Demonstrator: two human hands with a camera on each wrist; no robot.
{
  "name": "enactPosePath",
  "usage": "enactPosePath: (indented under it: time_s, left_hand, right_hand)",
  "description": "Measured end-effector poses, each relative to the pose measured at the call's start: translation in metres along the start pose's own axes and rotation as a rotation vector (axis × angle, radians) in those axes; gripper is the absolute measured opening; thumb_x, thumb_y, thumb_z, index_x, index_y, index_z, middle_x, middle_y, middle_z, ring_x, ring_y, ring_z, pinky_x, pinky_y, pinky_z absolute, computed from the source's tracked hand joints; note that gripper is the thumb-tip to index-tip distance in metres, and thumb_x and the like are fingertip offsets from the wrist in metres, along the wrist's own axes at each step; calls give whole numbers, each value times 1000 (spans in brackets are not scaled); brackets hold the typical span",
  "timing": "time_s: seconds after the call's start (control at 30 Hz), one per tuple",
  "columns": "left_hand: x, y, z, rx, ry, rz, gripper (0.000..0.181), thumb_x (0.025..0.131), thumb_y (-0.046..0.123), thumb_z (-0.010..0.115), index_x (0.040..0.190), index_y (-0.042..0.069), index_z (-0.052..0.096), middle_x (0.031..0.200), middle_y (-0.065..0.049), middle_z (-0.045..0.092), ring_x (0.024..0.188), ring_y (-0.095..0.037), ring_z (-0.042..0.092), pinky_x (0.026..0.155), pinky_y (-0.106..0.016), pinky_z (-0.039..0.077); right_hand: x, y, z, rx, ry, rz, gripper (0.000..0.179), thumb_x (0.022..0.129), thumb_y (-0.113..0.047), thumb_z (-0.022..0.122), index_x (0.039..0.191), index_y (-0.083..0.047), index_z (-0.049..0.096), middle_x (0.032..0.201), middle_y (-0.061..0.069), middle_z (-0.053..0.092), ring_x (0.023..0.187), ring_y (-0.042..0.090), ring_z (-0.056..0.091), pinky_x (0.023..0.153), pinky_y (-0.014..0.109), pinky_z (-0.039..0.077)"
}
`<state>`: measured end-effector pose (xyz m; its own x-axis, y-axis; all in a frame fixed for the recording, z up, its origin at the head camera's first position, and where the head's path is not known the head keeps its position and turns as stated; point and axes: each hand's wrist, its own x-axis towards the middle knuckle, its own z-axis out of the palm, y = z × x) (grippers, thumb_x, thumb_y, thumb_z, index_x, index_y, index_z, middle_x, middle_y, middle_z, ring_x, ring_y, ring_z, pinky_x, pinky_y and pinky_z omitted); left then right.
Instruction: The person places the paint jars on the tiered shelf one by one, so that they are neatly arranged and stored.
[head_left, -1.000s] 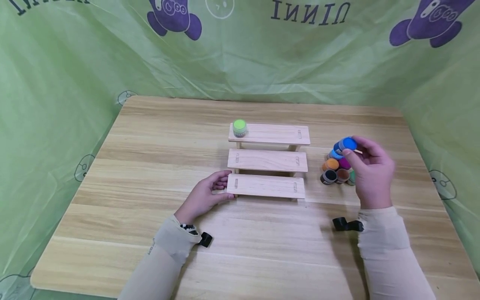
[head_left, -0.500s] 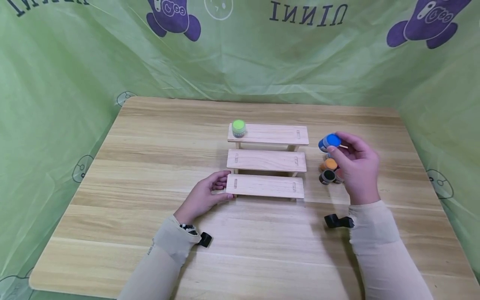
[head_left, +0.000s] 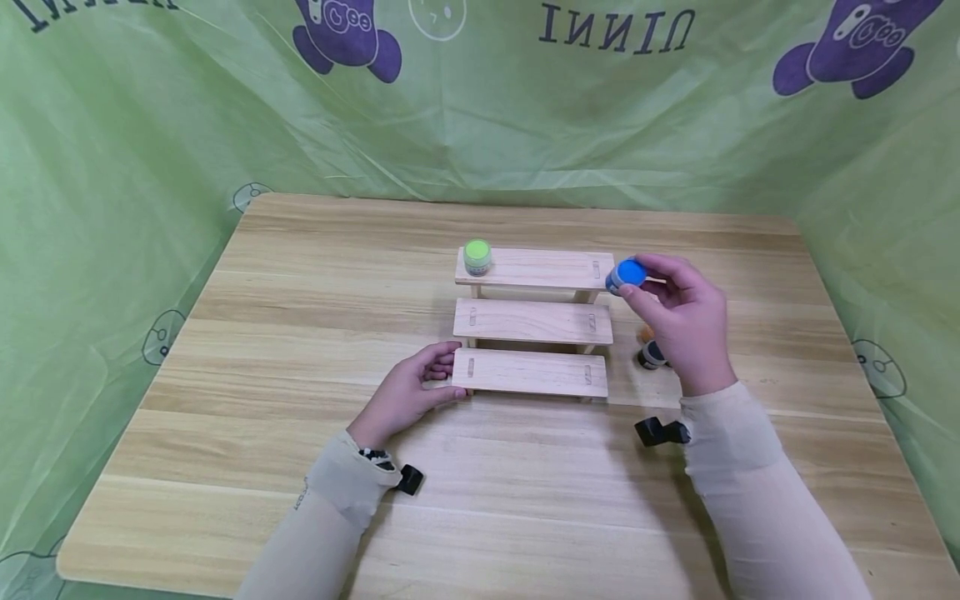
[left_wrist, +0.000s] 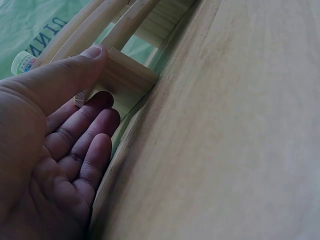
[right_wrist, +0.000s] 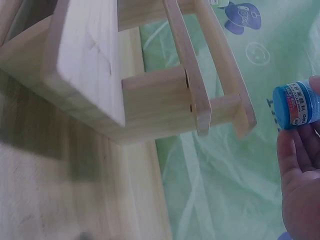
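My right hand [head_left: 688,329] pinches a small blue paint jar [head_left: 626,275] by its side, just off the right end of the top step of a three-step wooden display stand [head_left: 532,372]. In the right wrist view the printed label of the paint jar [right_wrist: 296,105] shows, with the stand's side [right_wrist: 155,107] to its left. At the lowest step's left end, my left hand [head_left: 408,392] grips the stand between thumb and fingers. A paint jar with a lime-green lid [head_left: 477,257] stands at the left end of the top step.
Partly hidden behind my right hand, a black-lidded jar [head_left: 651,356] and an orange jar [head_left: 645,333] stand on the table right of the stand. A green printed curtain [head_left: 480,125] hangs behind the wooden table [head_left: 315,275].
My right hand has carried the blue paint jar leftward from over the jar cluster to the top step's right end. The left hand has stayed at the stand.
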<state>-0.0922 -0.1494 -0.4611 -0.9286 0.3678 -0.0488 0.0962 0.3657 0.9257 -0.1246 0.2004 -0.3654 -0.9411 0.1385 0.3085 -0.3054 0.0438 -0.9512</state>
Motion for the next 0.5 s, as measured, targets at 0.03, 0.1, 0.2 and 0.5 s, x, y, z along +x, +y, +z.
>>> enactPosePath:
  time_s: [0.03,0.1,0.2,0.5]
  left_hand:
    - [0,0,0,-1,0,0,68,82,15,84,142,5,53,123,-14,65,110,-28,63,100,-45,50]
    - [0,0,0,-3,0,-1,68,82,15,84,142,5,53,123,-14,65,110,-28,62,101,-45,50]
    - [0,0,0,-1,-1,-4,68,82,16,84,142,6,53,123,-14,65,110,-27,62,101,-44,50]
    - [0,0,0,-6,-1,4,68,82,15,84,142,5,53,123,-14,65,110,-27,63,101,-44,50]
  right_hand:
    - [1,0,2,-5,-9,0,34,83,5,78,116,2,71,114,12,67,97,20,67,87,20,55]
    - [3,-1,5,-12,-29,2,35,83,4,79,116,2,71,114,11,67,98,21,66,88,20,55]
    - [6,-1,11,-26,-54,9,35,82,4,79,117,3,70,114,11,67,99,20,66,88,20,55]
    - [14,-2,28,-208,-130,68,40,86,-10,80,124,-1,69,118,9,68,99,12,69,84,20,57]
